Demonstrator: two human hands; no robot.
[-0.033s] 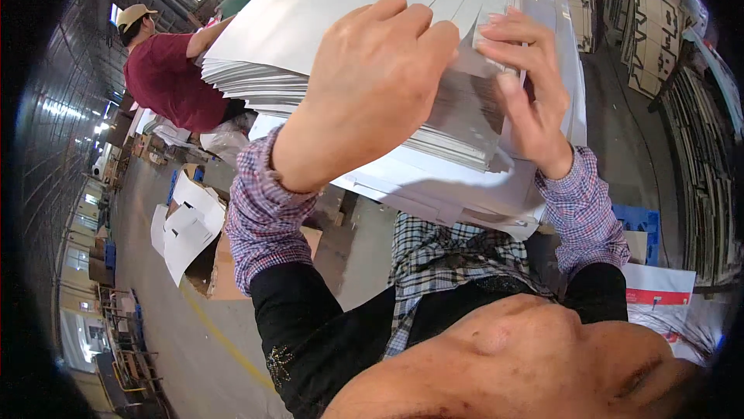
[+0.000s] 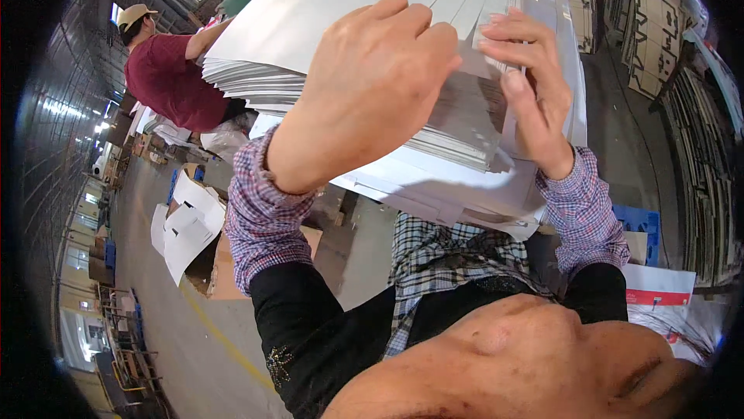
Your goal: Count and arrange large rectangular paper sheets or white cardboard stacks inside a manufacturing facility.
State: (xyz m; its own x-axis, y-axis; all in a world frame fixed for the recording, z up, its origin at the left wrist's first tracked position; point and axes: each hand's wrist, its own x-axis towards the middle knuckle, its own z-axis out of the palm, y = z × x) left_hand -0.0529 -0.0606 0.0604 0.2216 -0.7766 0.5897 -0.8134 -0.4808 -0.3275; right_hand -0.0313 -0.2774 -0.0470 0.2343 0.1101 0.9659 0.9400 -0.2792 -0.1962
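Two hands are on the stack of white sheets that fills the top middle of my view, and I see both from the wrist side. My left hand lies palm down across the near edge of the stack, fingers curled over the top sheets and gripping a bundle of them, the knuckles raised. My right hand is just to the right of it, thumb and fingertips pinched onto the near right corner of the sheets, so it is closed on paper too, though I cannot tell how many sheets it has. The upper sheets fan out toward the far left, while the lower ones lie flat and stick out nearer to me under both wrists. Checked shirt cuffs cover both forearms, with black sleeves below them. On the far left, another person in a dark red shirt and a tan cap bends toward the far end of the same stack. Low on the left, loose white sheets lie on a brown cardboard box on the grey floor. A blue crate sits at the right.
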